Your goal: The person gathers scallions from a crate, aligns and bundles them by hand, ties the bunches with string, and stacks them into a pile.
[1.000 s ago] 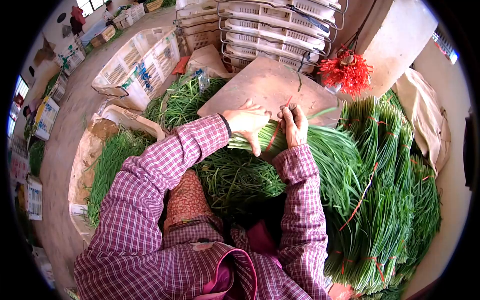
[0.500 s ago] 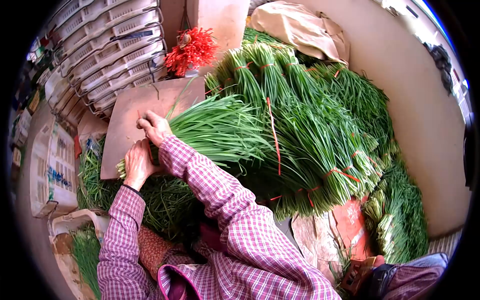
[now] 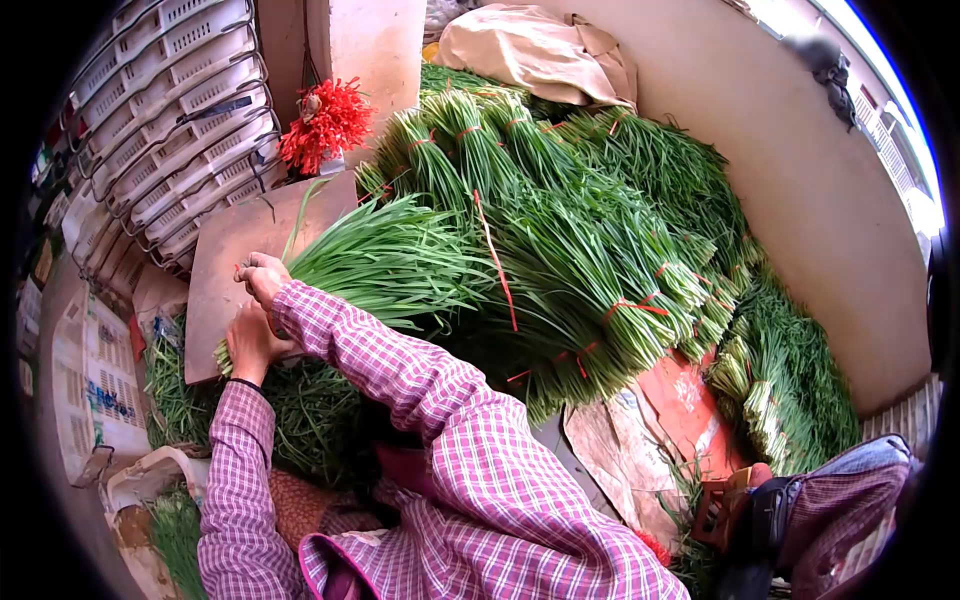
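Observation:
A bunch of garlic chives (image 3: 385,262) lies across a brown board (image 3: 215,290), its leaves fanned to the right and pale stem ends at the left. My left hand (image 3: 252,342) is closed round the stems near the cut ends. Just above it, my right hand (image 3: 264,278) is pinched, with a bit of red tie (image 3: 238,268) showing at its fingertips. The rest of that tie is hidden by the hands. Beyond the leaves rises a large pile of tied garlic chive bunches (image 3: 560,240).
Stacked white crates (image 3: 180,120) stand at the back left beside a hanging bundle of red ties (image 3: 328,125). A tan cloth (image 3: 535,50) covers the back of the pile. Loose greens (image 3: 300,415) lie below the board. A wall (image 3: 780,150) bounds the right.
The whole view has shifted, so the scene sits farther left. My right hand remains close above the left, with the red tie now showing at its fingertips. The bunch stays on the board.

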Motion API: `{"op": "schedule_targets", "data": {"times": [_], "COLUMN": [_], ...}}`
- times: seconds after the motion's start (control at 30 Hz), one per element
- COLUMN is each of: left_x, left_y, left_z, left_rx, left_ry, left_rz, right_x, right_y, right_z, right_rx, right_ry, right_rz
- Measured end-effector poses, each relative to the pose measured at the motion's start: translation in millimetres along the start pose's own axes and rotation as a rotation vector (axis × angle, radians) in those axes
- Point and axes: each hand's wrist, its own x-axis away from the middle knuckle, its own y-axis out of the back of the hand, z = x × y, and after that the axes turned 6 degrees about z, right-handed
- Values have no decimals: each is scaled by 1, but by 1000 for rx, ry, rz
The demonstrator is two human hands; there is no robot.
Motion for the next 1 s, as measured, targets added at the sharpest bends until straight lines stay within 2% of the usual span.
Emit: {"op": "schedule_targets", "data": {"times": [0.03,0.1,0.17,0.23,0.27,0.33,0.37,0.4,0.43,0.47,0.5,0.57,0.63,0.7,0.73,0.77,0.8,0.83,0.87,0.9,0.97,1.0], "left_x": [-2,3,0,-3,-4,-2,2,8,11,6,2,-1,0,1,2,0,-2,1,24,40,63,76], "left_y": [3,-8,-29,-51,-60,-71,-49,-23,-8,-24,-31,-2,-1,26,33,29,25,27,79,91,98,104], "left_z": [-1,9,30,57,65,66,44,20,10,19,30,11,9,-11,-11,-3,11,23,-25,-32,-23,-26], "left_rx": [30,62,143,113,-91,-159,-161,-88,-21,13,37,78,167,215,270,538,681,819,986,1176,1420,1532], "left_ry": [96,4,4,3,-201,-368,-368,-220,-79,-130,-116,-72,-128,-31,-27,-43,12,78,177,267,416,429], "left_rz": [92,-41,-136,-59,-339,-588,-578,-344,-111,-195,-154,16,-21,105,124,167,258,343,481,511,509,511], "right_x": [8,45,69,89,101,128,138,151,161,166,166,165,175,176,186,198,203,203,202,199,198,199], "right_y": [-5,-12,-17,-18,-19,-20,-19,-20,-15,-16,-14,-10,-5,-1,5,9,13,22,30,34,36,34], "right_z": [3,28,29,22,15,-1,-10,-19,-27,-37,-43,-42,-27,-22,-11,1,-3,-8,-21,-37,-51,-49], "right_rx": [110,365,423,599,654,713,721,701,737,712,698,654,769,777,782,785,702,554,529,505,329,179], "right_ry": [14,-1,172,187,255,301,285,519,353,348,352,355,296,471,473,473,374,140,28,-87,-186,-284], "right_rz": [-13,-25,-15,14,11,-15,-29,-122,-13,-13,-11,51,12,-17,-43,-65,-83,41,107,190,254,214]}}
